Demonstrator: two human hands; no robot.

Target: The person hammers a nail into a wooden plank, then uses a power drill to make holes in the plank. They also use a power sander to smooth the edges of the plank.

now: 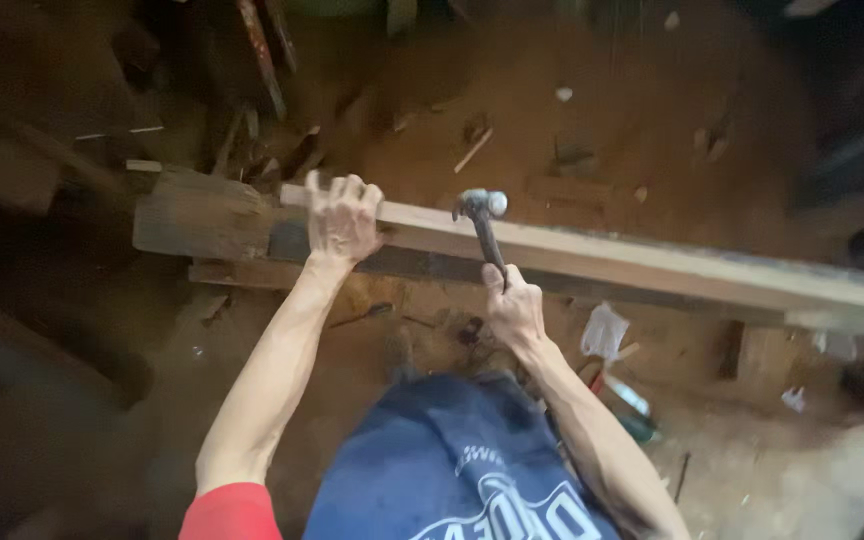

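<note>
My left hand point(342, 218) presses down flat on a long pale wooden plank point(652, 262), fingers wrapped over its far edge. My right hand point(514, 305) grips the dark handle of a claw hammer point(482, 212). The steel head is raised just above the plank, a little right of my left hand. The plank runs from the left to the right edge of view and lies over a darker board point(432, 265). Both rest on a thick weathered block point(197, 215) at the left.
Reddish dirt floor point(592, 80) with wood chips and offcuts lies beyond the plank. Scrap timber point(262, 60) is piled at the upper left. A crumpled white scrap point(604, 330) and small litter sit on the ground under the plank. My blue shorts fill the bottom centre.
</note>
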